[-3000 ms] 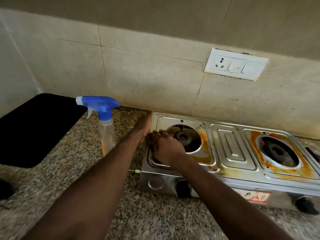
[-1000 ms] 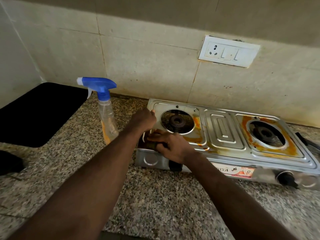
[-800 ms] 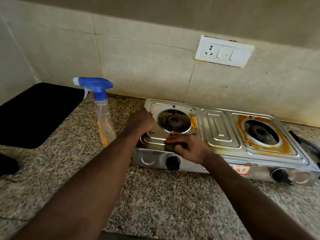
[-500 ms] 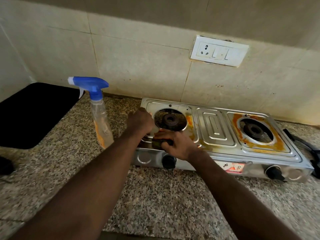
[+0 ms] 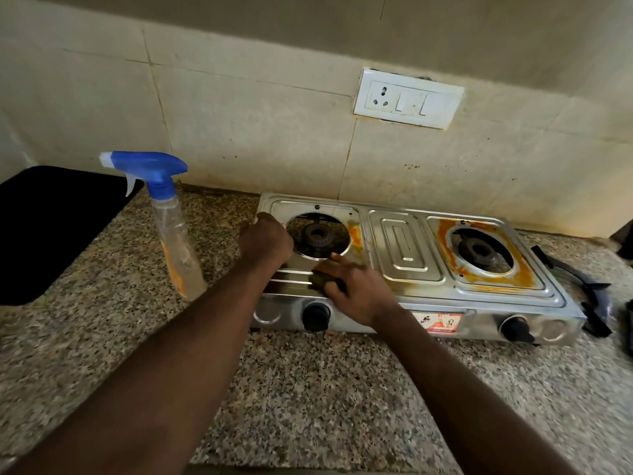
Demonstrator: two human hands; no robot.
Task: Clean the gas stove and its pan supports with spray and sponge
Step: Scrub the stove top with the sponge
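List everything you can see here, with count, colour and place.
gas stove: one, steel, orange-stained, on countertop by wall
burners: two, dark, stove top
knobs: two, black, stove front
spray bottle: one, clear, blue trigger, left of stove
sponge: one, dark green, stove's front left
pan supports: black, count unclear, right of stove
switch plate: one, white, wall
black flat object: one, far left
countertop: one, speckled granite
left hand: holds stove's left edge
right hand: grips sponge
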